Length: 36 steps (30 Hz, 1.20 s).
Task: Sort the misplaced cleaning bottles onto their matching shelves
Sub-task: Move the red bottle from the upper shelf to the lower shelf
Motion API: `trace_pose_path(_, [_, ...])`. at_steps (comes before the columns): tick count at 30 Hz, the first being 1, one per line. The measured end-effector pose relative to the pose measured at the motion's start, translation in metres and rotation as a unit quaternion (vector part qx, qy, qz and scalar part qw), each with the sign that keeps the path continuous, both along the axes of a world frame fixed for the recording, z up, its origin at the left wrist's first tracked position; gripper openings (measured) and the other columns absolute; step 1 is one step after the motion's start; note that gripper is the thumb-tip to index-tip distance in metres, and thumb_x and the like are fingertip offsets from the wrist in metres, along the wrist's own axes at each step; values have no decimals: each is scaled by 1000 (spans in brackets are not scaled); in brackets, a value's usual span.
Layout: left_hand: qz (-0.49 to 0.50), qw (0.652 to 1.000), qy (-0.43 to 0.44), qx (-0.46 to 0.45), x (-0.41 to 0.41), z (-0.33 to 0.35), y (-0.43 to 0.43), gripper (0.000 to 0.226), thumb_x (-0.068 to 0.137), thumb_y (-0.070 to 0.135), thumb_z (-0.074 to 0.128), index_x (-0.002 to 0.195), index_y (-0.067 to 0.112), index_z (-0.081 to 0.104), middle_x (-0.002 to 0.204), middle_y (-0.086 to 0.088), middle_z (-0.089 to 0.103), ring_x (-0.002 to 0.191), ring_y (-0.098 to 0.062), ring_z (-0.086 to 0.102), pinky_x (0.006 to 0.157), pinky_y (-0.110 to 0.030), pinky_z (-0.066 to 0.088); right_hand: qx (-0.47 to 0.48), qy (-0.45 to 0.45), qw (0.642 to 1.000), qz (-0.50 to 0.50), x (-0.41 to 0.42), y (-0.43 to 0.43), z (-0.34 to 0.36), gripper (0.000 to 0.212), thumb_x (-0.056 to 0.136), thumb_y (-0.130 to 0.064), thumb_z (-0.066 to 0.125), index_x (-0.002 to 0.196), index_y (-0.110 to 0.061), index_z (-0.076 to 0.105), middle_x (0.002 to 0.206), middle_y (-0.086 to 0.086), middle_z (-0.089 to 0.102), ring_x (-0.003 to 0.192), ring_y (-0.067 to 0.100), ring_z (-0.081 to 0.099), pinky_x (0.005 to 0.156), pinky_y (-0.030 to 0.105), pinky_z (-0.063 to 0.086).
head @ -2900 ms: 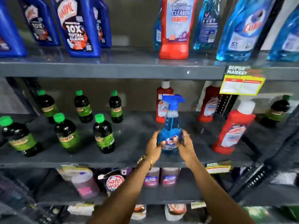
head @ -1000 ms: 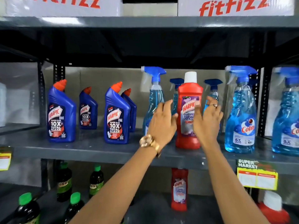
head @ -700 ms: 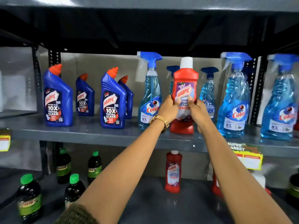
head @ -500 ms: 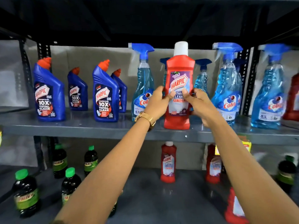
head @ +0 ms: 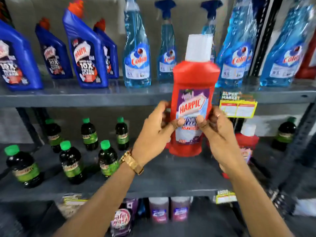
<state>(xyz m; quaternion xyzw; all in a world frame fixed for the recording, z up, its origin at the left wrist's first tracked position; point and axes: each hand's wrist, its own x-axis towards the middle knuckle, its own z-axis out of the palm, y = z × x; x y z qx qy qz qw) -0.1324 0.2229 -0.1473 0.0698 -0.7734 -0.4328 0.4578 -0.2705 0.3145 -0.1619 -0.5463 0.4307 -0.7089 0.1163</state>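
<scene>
Holding a red bottle (head: 193,106) upright in mid-air, both hands clamp it from either side, in front of the shelving and clear of every shelf. Left hand (head: 153,132) presses the bottle's left flank, thumb across the lower label; a gold watch (head: 131,162) sits on that wrist. Right hand (head: 217,132) presses the right flank, thumb meeting the label opposite. Bottle: red body, white cap (head: 198,47), purple-and-white label reading HARPIC.

Upper shelf (head: 77,98), grey metal:
- Blue bottles (head: 85,60) with orange-red caps, four in view, grouped at the left, labels reading HARPIC and 10X.
- Spray bottles (head: 136,55) of clear blue liquid with blue trigger heads, labels reading Colin, ranged from centre to right; the red bottle's cap overlaps one of them in view.
- Yellow price tag (head: 237,108) headed SUPER MARKET, hanging from the shelf edge just right of the held bottle.

Middle shelf (head: 162,177):
- Dark bottles (head: 71,163) with green caps and green labels, standing in two loose rows at the left; another one at the far right.
- Second red bottle (head: 246,142) with white cap, partly hidden behind the right hand.

Lower shelf: pinkish containers (head: 169,211) and a round red-and-white label, blurred; wording not legible.
</scene>
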Motion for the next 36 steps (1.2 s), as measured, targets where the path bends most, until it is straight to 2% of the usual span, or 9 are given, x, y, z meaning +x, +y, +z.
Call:
trace_pose_path(3, [-11, 998, -16, 53, -5, -63, -6, 22, 84, 22, 65, 99, 34, 54, 96, 16, 72, 88, -1, 68, 73, -14, 52, 47, -27, 998, 18, -7, -3, -62, 19, 87, -23, 59, 106, -22, 59, 104, -6, 73, 99, 8, 68, 82, 17, 53])
trace_pose_path(5, [11, 996, -39, 81, -11, -101, -14, 22, 83, 28, 65, 100, 34, 53, 99, 13, 72, 94, -7, 69, 76, -19, 54, 84, -54, 995, 26, -16, -10, -96, 18, 87, -12, 59, 103, -20, 59, 101, -6, 73, 94, 4, 69, 79, 15, 54])
trace_pose_path(9, [56, 988, -83, 115, -31, -157, -38, 26, 82, 30, 64, 104, 26, 52, 109, -3, 69, 100, -16, 68, 85, -37, 57, 170, -82, 982, 30, -35, -37, -145, 21, 89, 4, 54, 108, -4, 55, 106, 12, 68, 90, 3, 71, 76, 16, 56])
trace_pose_path(13, [93, 979, -121, 135, -52, -191, -61, 25, 86, 24, 63, 108, 24, 50, 108, 1, 67, 103, -16, 67, 88, -32, 56, 214, -127, 968, 15, -49, -65, -180, 24, 89, 5, 55, 113, 5, 51, 112, 21, 65, 90, 12, 70, 86, 31, 59])
trace_pose_path(20, [121, 973, -137, 140, -67, -213, -74, 29, 90, 23, 56, 114, 9, 48, 116, -8, 66, 105, -20, 65, 80, -14, 53, 247, -159, 956, -3, -57, -83, -202, 27, 89, -5, 59, 115, -9, 53, 119, 15, 65, 102, 21, 67, 92, 37, 56])
trace_pose_path(24, [129, 973, -143, 129, -69, -217, -78, 31, 91, 23, 54, 117, 8, 46, 122, -12, 65, 106, -19, 64, 73, -6, 52, 251, -155, 955, -9, -57, -86, -205, 32, 89, -11, 60, 120, -10, 52, 121, 12, 65, 106, 19, 66, 88, 27, 57])
trace_pose_path(28, [132, 973, -141, 130, -68, -219, -75, 31, 92, 24, 52, 118, 8, 46, 121, -11, 65, 104, -17, 64, 72, -6, 52, 253, -151, 955, -13, -57, -85, -205, 36, 89, -9, 59, 124, -3, 49, 124, 16, 63, 109, 24, 64, 88, 26, 57])
trace_pose_path(34, [136, 969, -138, 150, -69, -220, -69, 33, 92, 27, 52, 120, 12, 46, 120, -8, 65, 102, -15, 64, 75, -7, 52, 256, -166, 952, -5, -53, -83, -205, 32, 90, -10, 58, 122, -9, 50, 127, 16, 61, 103, 14, 65, 80, 18, 58])
trace_pose_path(36, [129, 963, -163, 169, -66, -219, -69, 35, 91, 29, 54, 121, 12, 47, 122, -9, 64, 107, -21, 64, 83, -18, 55, 268, -169, 948, -12, -48, -80, -201, 33, 91, -10, 58, 122, -10, 50, 130, 17, 60, 106, 19, 65, 86, 25, 57])
